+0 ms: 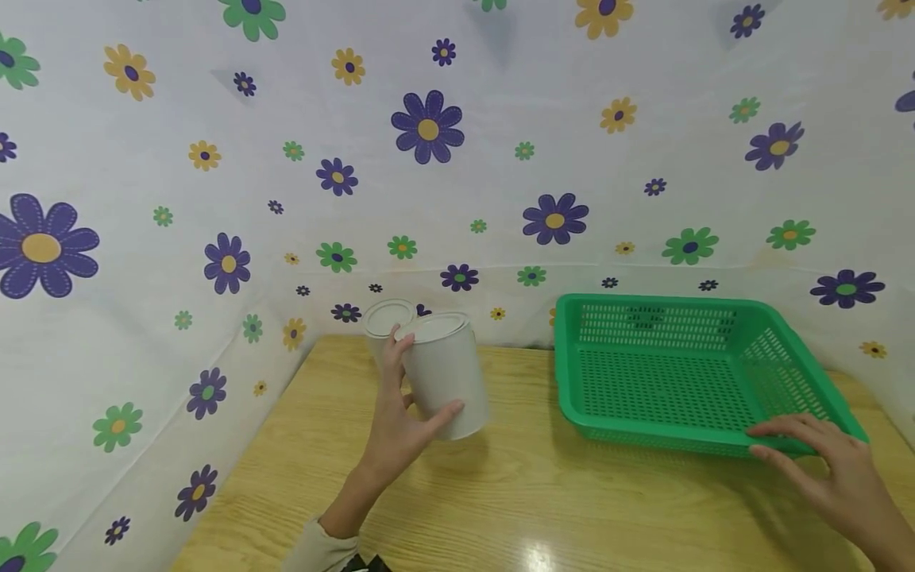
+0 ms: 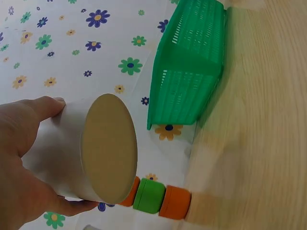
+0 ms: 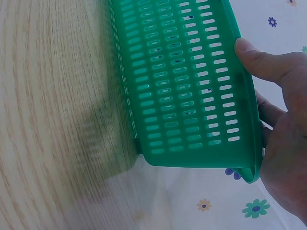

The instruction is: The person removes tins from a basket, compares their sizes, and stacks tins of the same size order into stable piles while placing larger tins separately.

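My left hand [image 1: 400, 425] grips a pale grey cylindrical canister [image 1: 450, 381] around its side, fingers near the lid and thumb lower down. The canister leans a little and is raised over the table; its plain flat base [image 2: 110, 148] shows in the left wrist view. A second pale canister [image 1: 389, 316] stands behind it, partly hidden. At the right, my right hand [image 1: 832, 473] holds the near right rim of a green perforated plastic basket [image 1: 665, 437]. In the right wrist view its thumb lies on the outer side and the fingers reach over the rim.
Beyond the held canister, the left wrist view shows a column of small orange and green pieces, among them a green piece [image 2: 149, 195] and an orange piece [image 2: 175, 202] at the bottom. The wood-grain table [image 1: 529, 492] backs onto a flower-printed white cloth [image 1: 457, 191].
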`<state>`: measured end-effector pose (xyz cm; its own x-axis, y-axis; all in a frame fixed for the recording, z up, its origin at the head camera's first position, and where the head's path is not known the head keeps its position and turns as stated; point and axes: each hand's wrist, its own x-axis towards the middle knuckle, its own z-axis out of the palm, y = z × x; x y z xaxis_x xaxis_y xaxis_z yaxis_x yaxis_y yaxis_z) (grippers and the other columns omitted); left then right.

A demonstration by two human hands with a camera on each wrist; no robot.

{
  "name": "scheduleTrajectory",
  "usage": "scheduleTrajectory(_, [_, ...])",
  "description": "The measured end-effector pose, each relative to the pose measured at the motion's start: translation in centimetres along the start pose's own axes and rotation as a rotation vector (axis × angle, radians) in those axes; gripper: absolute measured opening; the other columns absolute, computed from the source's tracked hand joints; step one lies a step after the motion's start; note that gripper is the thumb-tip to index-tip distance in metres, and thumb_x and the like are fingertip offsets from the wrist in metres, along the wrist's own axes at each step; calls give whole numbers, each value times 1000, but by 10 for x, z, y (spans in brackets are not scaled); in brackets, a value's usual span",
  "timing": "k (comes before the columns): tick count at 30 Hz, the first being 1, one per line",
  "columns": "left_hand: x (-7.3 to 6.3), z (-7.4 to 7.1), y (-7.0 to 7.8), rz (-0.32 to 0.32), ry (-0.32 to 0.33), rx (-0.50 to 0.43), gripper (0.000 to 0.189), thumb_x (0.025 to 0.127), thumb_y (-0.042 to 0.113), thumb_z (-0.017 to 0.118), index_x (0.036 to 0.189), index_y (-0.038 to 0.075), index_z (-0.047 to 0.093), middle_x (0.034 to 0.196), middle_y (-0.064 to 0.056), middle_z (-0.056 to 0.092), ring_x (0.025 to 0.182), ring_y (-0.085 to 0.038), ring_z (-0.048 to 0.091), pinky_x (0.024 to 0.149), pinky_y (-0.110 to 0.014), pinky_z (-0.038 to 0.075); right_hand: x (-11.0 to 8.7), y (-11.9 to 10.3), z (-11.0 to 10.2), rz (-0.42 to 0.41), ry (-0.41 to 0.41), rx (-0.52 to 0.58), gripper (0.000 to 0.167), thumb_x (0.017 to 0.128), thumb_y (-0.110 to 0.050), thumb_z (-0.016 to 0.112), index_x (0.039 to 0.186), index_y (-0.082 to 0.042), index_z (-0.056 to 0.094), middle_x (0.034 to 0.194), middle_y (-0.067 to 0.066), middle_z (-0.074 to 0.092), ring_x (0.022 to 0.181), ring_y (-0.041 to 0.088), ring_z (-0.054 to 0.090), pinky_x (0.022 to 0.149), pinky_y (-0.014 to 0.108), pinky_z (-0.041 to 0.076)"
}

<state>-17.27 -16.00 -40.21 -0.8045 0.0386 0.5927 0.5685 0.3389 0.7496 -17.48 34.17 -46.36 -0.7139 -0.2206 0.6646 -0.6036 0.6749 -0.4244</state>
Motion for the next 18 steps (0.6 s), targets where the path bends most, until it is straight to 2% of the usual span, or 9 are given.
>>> scheduleTrajectory(2, [-3,-5,-9,6,15,16,103,75,-6,87,157,7,26,168,-21,4,135,-56,39,80,-66,56,0,0,0,5,1,-2,47,66,16,84,99,-16,77,102,-17,66,103,-15,50,92,2,30])
scheduleTrajectory(7, [-15,-17,-45,-14,30,75,107,77,6,90,160,21,25,171,-10,2,139,-50,37,81,-67,55,-1,1,-1,17,1,-1,45,66,15,84,98,-16,77,102,-18,66,103,-16,49,92,3,29])
scheduleTrajectory(9, [-19,-23,-50,-29,33,106,107,78,7,90,160,23,25,171,-8,2,139,-49,36,81,-69,54,-1,1,-1,20,1,3,46,67,15,84,98,-17,77,102,-17,66,103,-16,49,91,3,29])
scheduleTrajectory(13, [-27,-34,-56,-53,64,156,108,76,3,91,160,21,26,171,-9,5,137,-50,37,79,-73,53,0,-1,0,21,-1,9,45,67,15,84,99,-17,77,102,-15,66,103,-15,50,92,3,30])
scheduleTrajectory(18, [-31,-45,-43,-45,119,179,105,72,-7,89,156,6,28,166,-26,10,132,-56,38,74,-76,52,-1,-2,0,24,1,12,44,67,16,84,98,-15,77,102,-16,66,103,-14,49,92,3,30])
